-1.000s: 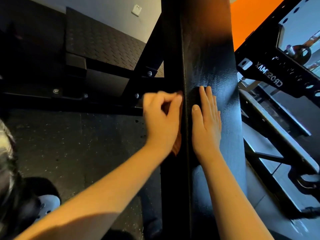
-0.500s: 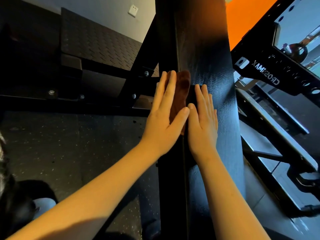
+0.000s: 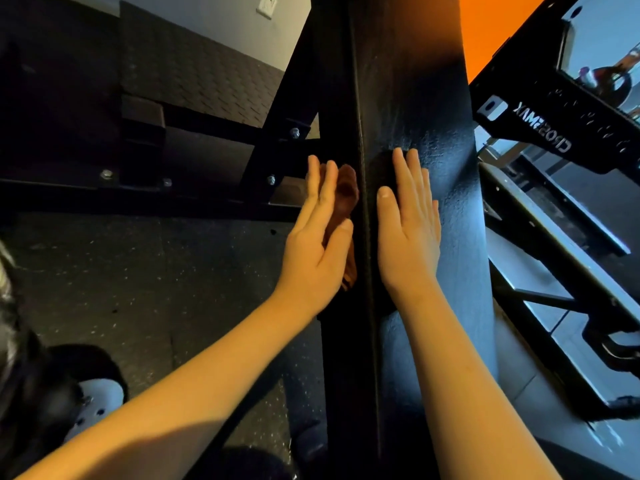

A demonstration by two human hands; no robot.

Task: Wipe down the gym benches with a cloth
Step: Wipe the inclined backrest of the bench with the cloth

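Observation:
A long black padded gym bench (image 3: 446, 126) runs from the bottom of the view to the top. My left hand (image 3: 317, 244) presses a brown cloth (image 3: 344, 195) flat against the bench's left side face, fingers straight and pointing up the bench. Most of the cloth is hidden under that hand. My right hand (image 3: 408, 230) lies flat on the bench's top pad, fingers together, holding nothing.
A black steel frame (image 3: 277, 157) with bolts crosses behind the bench on the left. Dark speckled rubber floor (image 3: 138, 271) lies below. A black rack with white lettering (image 3: 540, 129) stands at the right, above another bench frame (image 3: 540, 237). My light shoe (image 3: 95, 403) shows at lower left.
My left hand went from bunching the cloth in curled fingers to pressing it flat on the bench's side, then slid slightly down. My right hand stayed flat on the pad.

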